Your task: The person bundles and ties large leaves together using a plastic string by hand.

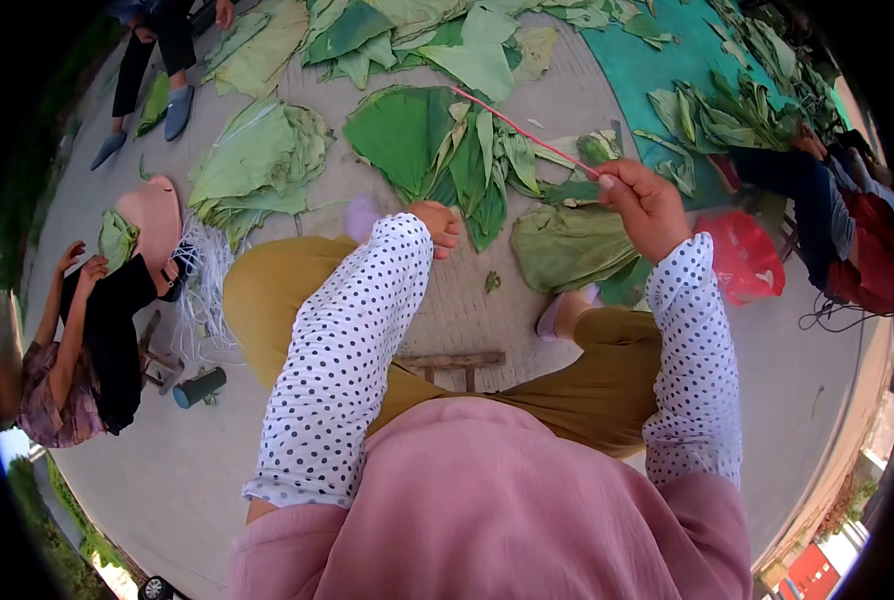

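Observation:
My right hand [647, 205] pinches one end of a thin pink string [519, 127] between thumb and fingers. The string runs taut-looking up and left, over a bundle of large green leaves [407, 135] on the ground. My left hand [435, 228] is closed with its fingers curled, just below that bundle; whatever lies inside the fingers is hidden. Below the right hand, a folded stack of duller green leaves [572, 245] lies beside my foot. Both forearms wear white sleeves with dark dots.
A leaf pile [262, 155] and white strings [205, 280] lie left. A seated person [92, 340] there handles a leaf. More leaves [477, 45] lie ahead, with a teal sheet [632, 65] and red plastic bag [737, 255] right. A dark green bottle [200, 387] lies left.

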Demonstrator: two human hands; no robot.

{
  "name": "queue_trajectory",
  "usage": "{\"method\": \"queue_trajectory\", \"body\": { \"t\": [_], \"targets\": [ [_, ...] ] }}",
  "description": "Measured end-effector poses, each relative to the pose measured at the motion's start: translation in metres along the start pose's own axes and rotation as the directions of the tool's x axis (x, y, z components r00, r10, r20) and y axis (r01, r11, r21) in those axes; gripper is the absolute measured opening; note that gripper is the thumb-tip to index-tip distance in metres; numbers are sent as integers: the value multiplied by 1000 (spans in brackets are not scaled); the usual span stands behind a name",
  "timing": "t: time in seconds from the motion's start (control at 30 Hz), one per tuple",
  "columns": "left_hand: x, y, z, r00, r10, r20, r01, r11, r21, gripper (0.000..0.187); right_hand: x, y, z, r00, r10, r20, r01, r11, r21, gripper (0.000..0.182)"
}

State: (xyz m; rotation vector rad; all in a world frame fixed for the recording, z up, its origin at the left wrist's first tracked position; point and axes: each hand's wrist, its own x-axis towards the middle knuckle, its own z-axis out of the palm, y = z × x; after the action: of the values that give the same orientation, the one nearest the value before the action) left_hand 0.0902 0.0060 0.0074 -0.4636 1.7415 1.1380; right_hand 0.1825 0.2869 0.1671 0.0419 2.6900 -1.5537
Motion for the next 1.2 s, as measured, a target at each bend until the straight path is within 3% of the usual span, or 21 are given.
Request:
{"method": "queue_trajectory", "body": {
  "t": [0.03,0.1,0.27,0.33,0.4,0.47,0.5,0.6,0.67,0.77,0.8,0.87,0.9,0.93,1.0,1.03,1.07,1.13,1.2],
  "targets": [
    [26,-11,-6,1000,-12,6,12,1000,0,31,-1,-3,1,1000,0,-14,0,1000,-22,14],
    [70,-26,-16,933,-171,-316,26,910,-415,29,3,-4,1,999,30,-32,-32,996,-81,11],
    [146,-40,-35,893,-291,-343,119,889,-443,25,11,-23,3,1000,-8,-11,5,972,-236,9],
    [172,-38,-44,882,-312,-353,205,929,-309,25,16,-24,5,1000,17,12,-13,965,-263,9],
    [191,-35,-49,921,-210,-327,222,975,-1,33,22,-25,6,999,30,38,-15,944,-329,9],
    [205,-22,-50,870,-283,-405,301,953,-19,43,31,-31,7,997,52,57,-28,932,-361,10],
    [164,13,-41,826,-317,-466,356,934,-4,50,34,-33,7,994,81,77,-46,925,-378,10],
    [175,13,-35,748,-341,-569,337,934,-117,55,36,-31,9,991,99,88,-59,924,-378,11],
    [183,10,-37,742,-322,-588,287,945,-156,48,37,-31,10,987,133,89,-90,923,-374,12],
    [203,-6,-48,806,-119,-579,91,993,-76,28,36,-30,11,986,145,77,-107,924,-366,11],
    [199,-3,-49,803,-115,-584,85,993,-79,28,36,-29,11,988,136,77,-99,925,-366,11],
    [184,6,-57,720,-27,-693,-63,993,-103,22,33,-31,10,992,89,90,-46,917,-397,10],
    [190,1,-61,664,40,-746,-218,966,-142,20,31,-31,9,995,71,76,-36,921,-388,10],
    [191,4,-70,652,64,-756,-240,963,-125,20,30,-31,9,997,41,73,-10,926,-378,10],
    [185,17,-90,563,319,-762,-585,805,-95,21,27,-26,6,999,-13,44,28,929,-370,10],
    [174,32,-101,626,285,-726,-596,775,-209,25,25,-20,5,998,-42,42,54,931,-362,10],
    [159,45,-112,609,313,-729,-619,762,-190,25,23,-14,5,997,-71,39,80,932,-354,10],
    [99,80,-125,726,320,-609,-574,770,-279,28,17,-8,2,995,-103,-12,92,933,-349,9],
    [60,102,-139,714,399,-576,-622,740,-257,29,13,-7,1,992,-123,-23,108,937,-331,10]
  ]
}}
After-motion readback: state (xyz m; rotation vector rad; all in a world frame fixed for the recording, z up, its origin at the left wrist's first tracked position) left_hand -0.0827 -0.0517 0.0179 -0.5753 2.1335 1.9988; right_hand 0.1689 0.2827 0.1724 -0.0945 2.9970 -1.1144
